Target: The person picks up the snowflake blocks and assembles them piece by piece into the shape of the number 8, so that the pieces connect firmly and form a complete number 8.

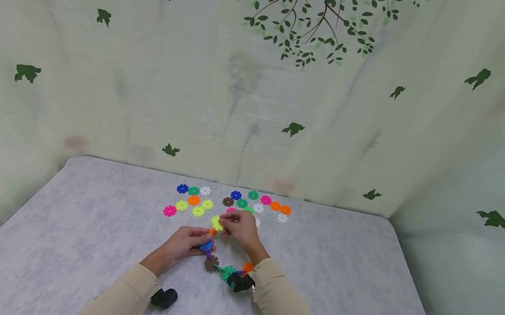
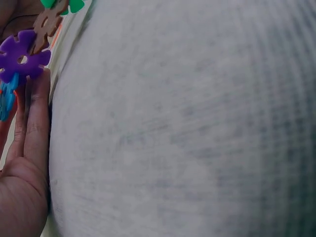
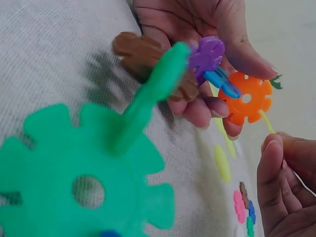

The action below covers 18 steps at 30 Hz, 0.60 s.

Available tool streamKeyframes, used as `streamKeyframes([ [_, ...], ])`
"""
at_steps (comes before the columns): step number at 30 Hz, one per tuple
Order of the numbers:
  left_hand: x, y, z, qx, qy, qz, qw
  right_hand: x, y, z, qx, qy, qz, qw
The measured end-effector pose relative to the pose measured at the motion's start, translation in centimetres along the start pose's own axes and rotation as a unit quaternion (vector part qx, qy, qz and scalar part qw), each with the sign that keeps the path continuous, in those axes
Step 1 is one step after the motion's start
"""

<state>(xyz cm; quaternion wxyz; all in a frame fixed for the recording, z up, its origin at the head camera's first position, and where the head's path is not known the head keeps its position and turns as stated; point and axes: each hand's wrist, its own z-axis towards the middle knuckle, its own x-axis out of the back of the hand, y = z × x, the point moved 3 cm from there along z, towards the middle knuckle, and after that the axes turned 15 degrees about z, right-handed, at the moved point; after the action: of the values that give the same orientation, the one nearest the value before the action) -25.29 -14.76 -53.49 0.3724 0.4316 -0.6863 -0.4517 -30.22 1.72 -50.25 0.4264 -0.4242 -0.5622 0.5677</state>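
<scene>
A chain of slotted flower-shaped plastic discs curves between the two hands. My left hand [image 1: 176, 247] pinches its orange disc [image 3: 253, 88] between thumb and fingers. Behind that come a light blue disc [image 3: 222, 83], a purple disc [image 2: 34, 63], a brown disc [image 3: 138, 60] and a large green disc [image 3: 49, 143], linked edge to edge. With thumb and fingertips, my right hand [image 1: 244, 230] grips a yellow disc [image 1: 216, 222], seen edge-on in the right wrist view, where it meets the orange disc's rim. The chain's far end passes close by my right wrist, partly hidden by the camera there.
Loose discs in several colours lie toward the table's back edge, among them a pink disc [image 1: 169, 211], a dark blue disc [image 1: 182, 188] and a white disc [image 1: 282, 218]. Grey cloth covers the table [image 1: 335, 290]. A leaf-patterned curtain [image 1: 194, 89] hangs behind.
</scene>
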Motion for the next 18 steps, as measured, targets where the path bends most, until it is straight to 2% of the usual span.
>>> streamKeyframes([
  [4,0.0,0.1,0.0,-0.006,0.0,0.0,1.0,-0.2,-0.1,0.1,-0.006,-0.019,-0.003,1.0],
  [8,0.0,0.3,-0.1,-0.027,0.001,0.007,0.9996,-0.3,-0.4,0.3,-0.023,-0.042,-0.03,0.998],
  [12,-0.3,0.4,-0.1,-0.035,0.011,0.027,0.999,-0.4,-0.2,0.4,-0.036,-0.054,-0.042,0.997],
  [18,-1.0,0.4,-0.2,-0.003,0.048,0.064,0.9968,-0.1,0.1,0.2,-0.047,-0.095,-0.025,0.994],
])
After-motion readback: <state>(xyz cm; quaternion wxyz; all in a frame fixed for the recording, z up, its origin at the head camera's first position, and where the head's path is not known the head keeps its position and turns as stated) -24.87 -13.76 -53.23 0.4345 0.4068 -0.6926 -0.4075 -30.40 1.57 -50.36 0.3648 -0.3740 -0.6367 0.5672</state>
